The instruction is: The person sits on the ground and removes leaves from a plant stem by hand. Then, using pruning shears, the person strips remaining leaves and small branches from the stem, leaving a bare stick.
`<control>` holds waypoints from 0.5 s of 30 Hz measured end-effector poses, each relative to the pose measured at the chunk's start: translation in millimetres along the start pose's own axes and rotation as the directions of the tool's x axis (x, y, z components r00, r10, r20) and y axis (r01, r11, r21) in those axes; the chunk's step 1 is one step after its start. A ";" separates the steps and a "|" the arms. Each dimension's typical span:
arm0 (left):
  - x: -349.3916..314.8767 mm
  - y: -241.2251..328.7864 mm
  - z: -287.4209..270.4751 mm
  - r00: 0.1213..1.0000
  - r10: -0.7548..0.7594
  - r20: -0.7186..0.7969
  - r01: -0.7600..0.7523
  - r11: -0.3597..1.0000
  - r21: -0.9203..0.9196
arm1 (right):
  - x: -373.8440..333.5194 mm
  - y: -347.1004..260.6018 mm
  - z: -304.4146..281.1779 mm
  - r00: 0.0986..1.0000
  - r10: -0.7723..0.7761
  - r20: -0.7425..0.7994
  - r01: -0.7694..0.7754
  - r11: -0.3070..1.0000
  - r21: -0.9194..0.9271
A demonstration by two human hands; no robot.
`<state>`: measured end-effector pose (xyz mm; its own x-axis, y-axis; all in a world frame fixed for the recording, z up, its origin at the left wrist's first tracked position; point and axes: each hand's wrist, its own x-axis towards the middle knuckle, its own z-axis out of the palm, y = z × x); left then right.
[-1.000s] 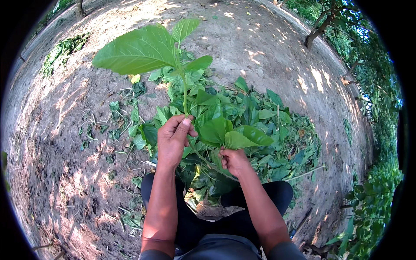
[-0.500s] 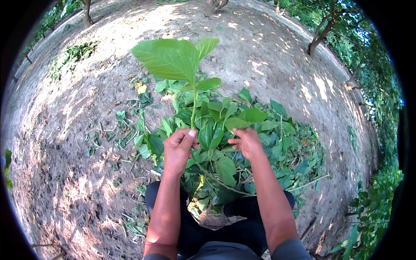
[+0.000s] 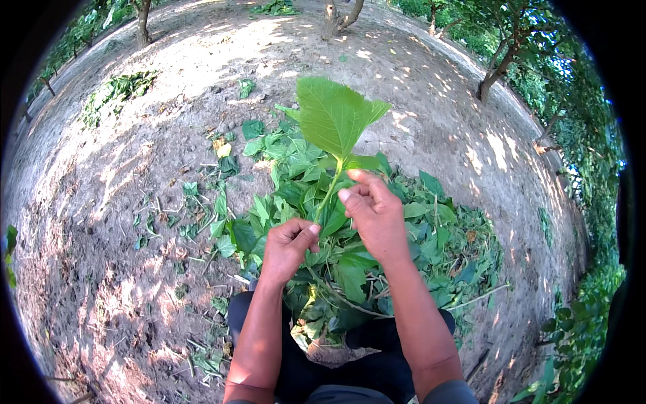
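Left hand [image 3: 291,250] pinches a slim green stem [image 3: 327,198], my right hand [image 3: 378,219] unclosed beside its still-attached broad leaves [image 3: 334,118], green foliage [image 3: 353,279] heaped below.

The left hand [image 3: 291,247] covers part of the stem [image 3: 328,196], so we cannot tell where it ends, or whether the right hand [image 3: 378,221] touches it. The right forearm [image 3: 424,313] hides piled leaves [image 3: 444,236]; our view crops a far forked trunk [image 3: 331,21].

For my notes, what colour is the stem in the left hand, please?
The stem is light yellowish green, seen best in the head view.
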<state>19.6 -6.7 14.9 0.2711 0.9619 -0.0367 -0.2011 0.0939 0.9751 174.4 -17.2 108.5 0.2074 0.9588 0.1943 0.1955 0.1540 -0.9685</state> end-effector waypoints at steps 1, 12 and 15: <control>-0.9 -1.1 -0.4 1.000 0.010 0.005 -0.010 1.000 0.010 | -0.4 -0.4 2.9 1.000 -0.014 0.009 0.014 1.000 -0.005; -3.2 6.9 -6.4 0.990 -0.014 0.142 0.015 1.000 -0.003 | 1.1 -0.6 5.3 0.952 -0.268 0.151 0.304 0.751 -0.586; -4.1 7.6 -6.9 0.982 -0.029 0.187 0.028 1.000 0.010 | 2.4 3.2 5.3 0.951 -0.279 0.137 0.302 0.729 -0.614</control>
<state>10.5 -8.2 20.9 0.4477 0.8939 -0.0240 -0.1843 0.1185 0.9757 170.5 -13.2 105.0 0.0113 0.9012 0.4332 0.7940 0.2552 -0.5517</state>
